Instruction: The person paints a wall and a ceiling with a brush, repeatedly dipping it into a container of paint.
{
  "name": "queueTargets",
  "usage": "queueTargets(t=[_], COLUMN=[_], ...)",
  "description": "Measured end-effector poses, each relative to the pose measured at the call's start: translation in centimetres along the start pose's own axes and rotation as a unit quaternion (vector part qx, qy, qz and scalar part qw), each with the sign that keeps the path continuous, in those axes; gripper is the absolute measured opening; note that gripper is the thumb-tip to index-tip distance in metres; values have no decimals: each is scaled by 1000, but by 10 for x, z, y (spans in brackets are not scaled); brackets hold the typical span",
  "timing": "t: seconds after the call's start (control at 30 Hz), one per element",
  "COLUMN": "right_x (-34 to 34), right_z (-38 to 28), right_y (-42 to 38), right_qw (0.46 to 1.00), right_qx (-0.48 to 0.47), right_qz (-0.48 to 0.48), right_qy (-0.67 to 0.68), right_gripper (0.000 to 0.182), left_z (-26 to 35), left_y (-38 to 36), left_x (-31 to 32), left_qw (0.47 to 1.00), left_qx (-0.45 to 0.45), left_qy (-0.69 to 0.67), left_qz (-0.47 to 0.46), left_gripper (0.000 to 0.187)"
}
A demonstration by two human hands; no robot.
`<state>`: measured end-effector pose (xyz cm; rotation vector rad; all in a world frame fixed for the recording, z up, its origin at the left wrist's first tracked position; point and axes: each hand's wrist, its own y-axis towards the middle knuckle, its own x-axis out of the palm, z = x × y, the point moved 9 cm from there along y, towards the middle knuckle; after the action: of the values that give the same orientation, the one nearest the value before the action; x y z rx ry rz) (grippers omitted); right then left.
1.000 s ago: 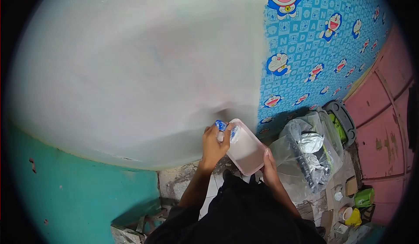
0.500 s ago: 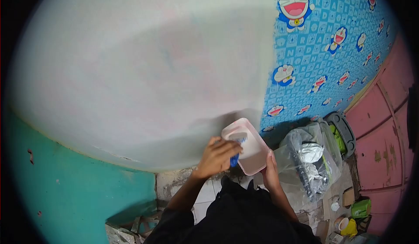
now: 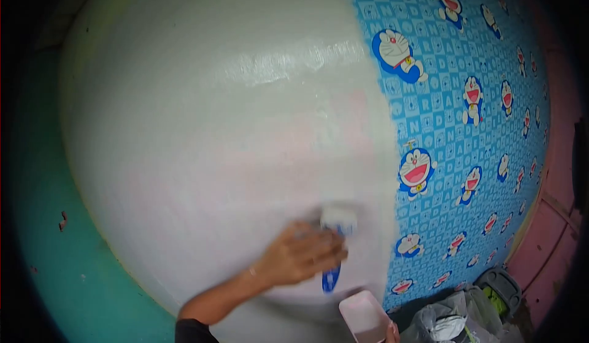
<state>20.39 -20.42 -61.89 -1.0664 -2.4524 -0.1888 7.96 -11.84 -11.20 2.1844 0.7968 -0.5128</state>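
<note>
My left hand (image 3: 302, 255) is closed around a paintbrush (image 3: 331, 279) with a blue handle. The pale bristle head points up and lies at the whitish wall (image 3: 239, 159), just left of the wallpaper's edge; whether it presses on the wall is hard to tell. At the bottom of the view, my right hand (image 3: 392, 333) grips the side of a shallow pale pink tray (image 3: 361, 309). Only a few fingers of that hand show, and the tray's lower part is cut off by the frame. Wet, shiny streaks run across the upper wall.
Blue cartoon-print wallpaper (image 3: 451, 141) covers the wall's right part. A teal wall (image 3: 55, 183) stands at left, a pink panelled surface (image 3: 552, 232) at right. Clear plastic bags (image 3: 445, 318) and a grey plastic item (image 3: 500, 288) sit at the lower right.
My left hand has taken the brush out of the tray and up to the wall. The view has tilted up, so the tray and right hand now sit lower in it.
</note>
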Motion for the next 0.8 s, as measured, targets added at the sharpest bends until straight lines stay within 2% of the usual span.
queueTargets(t=[0.07, 0.23, 0.27, 0.3, 0.37, 0.43, 0.53, 0.67, 0.73, 0.8], right_x=[-1, -8, -9, -10, -13, -15, -16, -18, -19, -21], right_z=[4, 10, 11, 12, 16, 19, 20, 23, 24, 25], right_y=[-4, -14, -16, -17, -20, -22, -24, -26, -25, -27], right_qw=[1000, 999, 999, 999, 998, 998, 994, 997, 997, 997], right_qx=[14, 34, 35, 37, 41, 41, 27, 53, 55, 59], right_qz=[10, 26, 29, 30, 32, 33, 25, 42, 44, 44], right_qy=[5, 18, 21, 23, 29, 44, 105, 36, 29, 24], right_gripper=[51, 52, 52, 52, 52, 53, 53, 53, 53, 53], left_z=[-44, -145, -158, -175, -211, -232, -253, -279, -259, -226], left_y=[45, 156, 173, 193, 222, 242, 256, 249, 240, 224], left_x=[-35, -137, -153, -165, -183, -195, -194, -153, -132, -110], left_qw=[996, 964, 941, 933, 932, 932, 931, 929, 927, 922], left_qx=[19, 44, 76, 73, 46, 60, 53, 20, 29, 81], left_qy=[83, 175, 215, 251, 250, 230, 227, 255, 271, 289], left_qz=[12, 197, 251, 246, 258, 274, 282, 266, 258, 247], left_gripper=[31, 42, 41, 34, 32, 21, 19, 29, 29, 27])
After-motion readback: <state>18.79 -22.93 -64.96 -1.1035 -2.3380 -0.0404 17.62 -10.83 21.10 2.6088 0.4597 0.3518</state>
